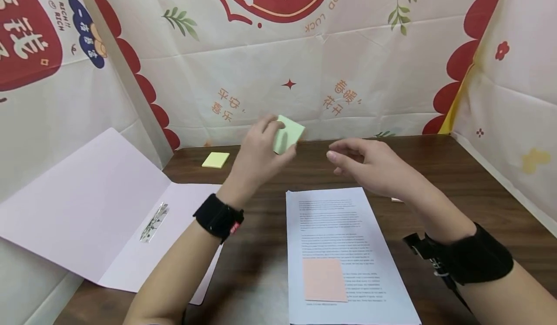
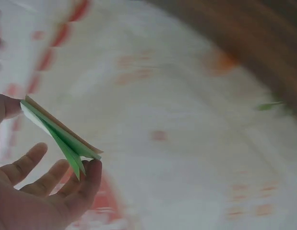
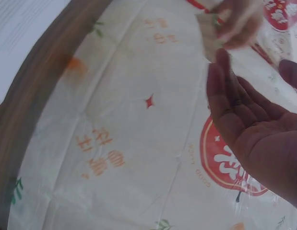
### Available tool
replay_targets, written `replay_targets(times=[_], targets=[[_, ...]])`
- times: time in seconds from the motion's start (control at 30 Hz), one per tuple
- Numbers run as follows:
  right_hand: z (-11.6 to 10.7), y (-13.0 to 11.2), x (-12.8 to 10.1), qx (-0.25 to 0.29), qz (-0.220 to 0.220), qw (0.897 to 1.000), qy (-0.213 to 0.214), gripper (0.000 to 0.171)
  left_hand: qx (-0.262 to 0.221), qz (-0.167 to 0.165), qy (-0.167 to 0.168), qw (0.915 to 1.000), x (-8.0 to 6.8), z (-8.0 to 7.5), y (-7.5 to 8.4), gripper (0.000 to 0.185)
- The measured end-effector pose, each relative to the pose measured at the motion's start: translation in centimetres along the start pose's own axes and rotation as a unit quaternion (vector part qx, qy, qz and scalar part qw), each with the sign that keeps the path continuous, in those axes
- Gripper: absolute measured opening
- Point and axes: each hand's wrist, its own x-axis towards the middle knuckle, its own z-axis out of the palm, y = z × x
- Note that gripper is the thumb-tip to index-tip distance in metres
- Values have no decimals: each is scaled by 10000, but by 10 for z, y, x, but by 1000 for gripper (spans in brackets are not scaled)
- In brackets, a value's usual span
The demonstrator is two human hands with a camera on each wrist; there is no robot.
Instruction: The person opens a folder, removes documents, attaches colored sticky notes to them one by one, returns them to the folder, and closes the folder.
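My left hand (image 1: 256, 153) pinches a light green sticky note pad (image 1: 290, 134) between thumb and fingers, above the back of the table. In the left wrist view the pad (image 2: 62, 132) is seen edge-on, its green sheets fanned apart on one side and a tan sheet on the other. My right hand (image 1: 378, 165) hovers over the far right of the printed papers (image 1: 335, 240), fingers loosely bent and holding nothing. Its empty palm (image 3: 263, 143) shows in the right wrist view. A pink sticky note (image 1: 325, 280) lies on the lower part of the papers.
An opened pale lilac folder (image 1: 87, 204) with a metal clip (image 1: 154, 222) lies at left, one cover leaning on the side cloth. A yellow sticky note pad (image 1: 215, 160) lies at the back left. Printed cloth (image 1: 304, 64) walls the dark wooden table (image 1: 256, 247).
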Motion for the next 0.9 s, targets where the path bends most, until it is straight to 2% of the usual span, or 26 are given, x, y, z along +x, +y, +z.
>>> replay_targets(times=[0.1, 0.17, 0.27, 0.33, 0.43, 0.5, 0.57, 0.6, 0.63, 0.67, 0.7, 0.77, 0.8, 0.83, 0.87, 0.9], targets=[[-1, -8, -1, 512, -77, 9986, 61, 57, 68, 757, 508, 9958, -12, -12, 36, 43], [-1, -12, -5, 807, -199, 9965, 64, 49, 156, 1160, 770, 9901, -19, -17, 56, 42], [-1, -16, -12, 1395, -416, 9894, -19, 35, 269, 1566, 1102, 9811, -30, -22, 80, 40], [-1, -17, -18, 1745, -591, 9829, -59, 28, 330, 1698, 1292, 9764, -37, -26, 92, 40], [-3, -16, -26, 1933, -851, 9774, -12, 24, 309, 1751, 1486, 9728, -43, -29, 103, 47], [-5, -13, -31, 1803, -970, 9788, 58, 20, -81, 1618, 1447, 9761, -45, -31, 106, 54], [-6, -10, -35, 1598, -1106, 9809, 49, 15, -1007, 1219, 1052, 9818, -45, -32, 105, 60], [-7, -9, -37, 1499, -1212, 9812, 6, 13, -1696, 835, 688, 9796, -46, -33, 104, 61], [-7, -8, -38, 1438, -1334, 9805, -78, 11, -2480, 372, 254, 9677, -46, -34, 103, 60], [-7, -7, -39, 1374, -1475, 9793, -160, 10, -3356, -127, -231, 9416, -45, -34, 101, 57], [-7, -7, -40, 1349, -1628, 9771, -250, 10, -4184, -612, -674, 9037, -45, -33, 99, 53], [-6, -8, -41, 1308, -1912, 9718, -448, 12, -5407, -1436, -1366, 8176, -46, -28, 96, 48], [-5, -8, -41, 1276, -1970, 9707, -521, 12, -5853, -1673, -1623, 7766, -46, -25, 95, 47], [-5, -9, -42, 1211, -1975, 9713, -539, 12, -6224, -1754, -1817, 7408, -47, -21, 95, 47], [-4, -10, -43, 1097, -1944, 9735, -487, 12, -6516, -1734, -1943, 7124, -47, -18, 95, 48], [-3, -12, -44, 976, -1888, 9764, -391, 12, -6703, -1650, -1995, 6955, -48, -14, 95, 49]])
